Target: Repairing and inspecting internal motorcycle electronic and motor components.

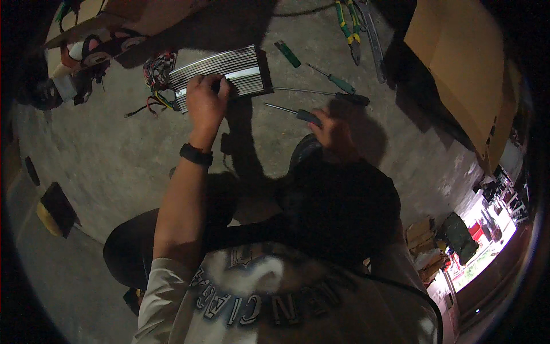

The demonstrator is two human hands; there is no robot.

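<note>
A silver finned metal box [243, 63], like a motor controller, lies on the concrete floor. A tangled bundle of coloured wires [159, 71] comes out of its left end. Over the box's near left part is my left hand [207, 103], its fingers curled in a pinch. What lies between those fingertips is hidden. My right hand [337, 136], to the right and nearer to me, is closed round the dark handle of a screwdriver [306, 117]. The shaft points left, its tip apart from the box.
Beyond my right hand lie a long-shafted screwdriver [350, 98], a small green-handled screwdriver [342, 83], a green strip-like piece [287, 54], pliers [350, 34] and a metal wrench-like bar [373, 43]. Cardboard boxes stand at the right [458, 69] and far left [123, 20].
</note>
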